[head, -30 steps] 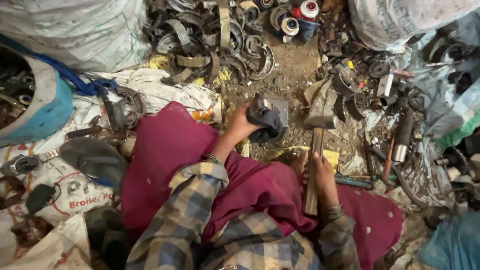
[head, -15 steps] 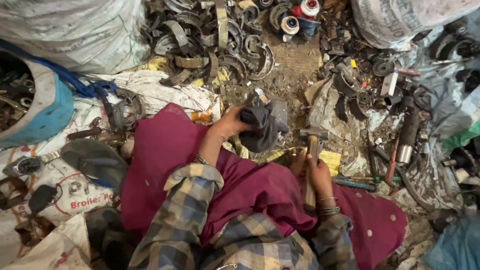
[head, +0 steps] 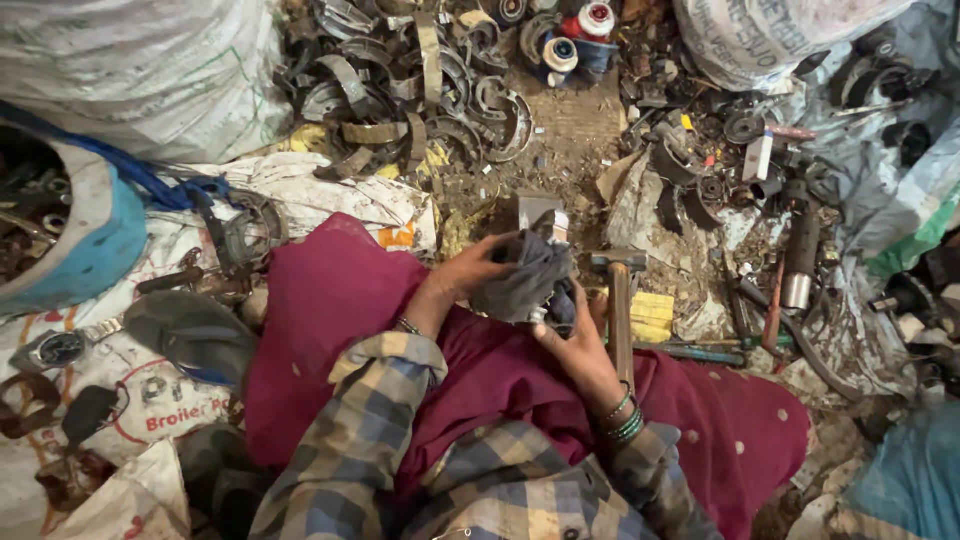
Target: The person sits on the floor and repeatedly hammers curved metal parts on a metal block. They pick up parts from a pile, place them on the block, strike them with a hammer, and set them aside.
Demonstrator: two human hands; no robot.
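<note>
- Your left hand reaches forward, fingers curled over the grey cloth-wrapped part.
- Your right hand cups it from below; hammer lies just beside.

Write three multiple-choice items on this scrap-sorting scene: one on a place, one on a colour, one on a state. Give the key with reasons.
1. Where does the hammer lie?
A. Beside the right hand, on the ground
B. Inside the blue tub
C. On top of the white sack

2. What colour is the cloth over the person's lap?
A. Green
B. Magenta
C. Yellow

3. How is the grey, cloth-like bundle held?
A. It lies untouched on the ground
B. Only the left hand touches it
C. Both hands grip it

Key: 1 A, the wooden handle runs along the right hand's far side, head on the dirt. 2 B, the lap cloth is deep pinkish red. 3 C, a hand closes on it from each side.
</note>
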